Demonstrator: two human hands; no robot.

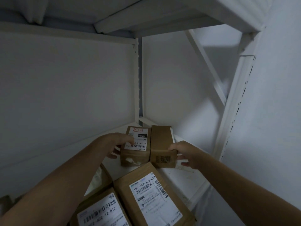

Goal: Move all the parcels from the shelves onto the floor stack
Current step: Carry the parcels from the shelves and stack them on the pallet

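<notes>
Two small brown parcels are seen side by side, touching, at the back corner of a white shelf [187, 180]. The labelled parcel [136, 144] on the left is gripped by the left hand [117, 145]: its fingers are laid across the white barcode label on top, and its thumb is curled against the near left side. The plain parcel [161, 141] on the right is held by the right hand [184, 154], with the thumb pressed on the near top edge and the fingers wrapped round the right side. Whether the two are lifted clear of the shelf cannot be told.

Nearer the camera, a larger parcel [151, 196] marked 159-159-A03 030 is seen lying just in front of the pair. A second large parcel [101, 211], with a label ending 12-812, is set beside it to the left, partly hidden under the left forearm.

The corner is framed by a slotted upright [138, 79], a diagonal brace [206, 66] and an upper shelf [146, 18] overhead
</notes>
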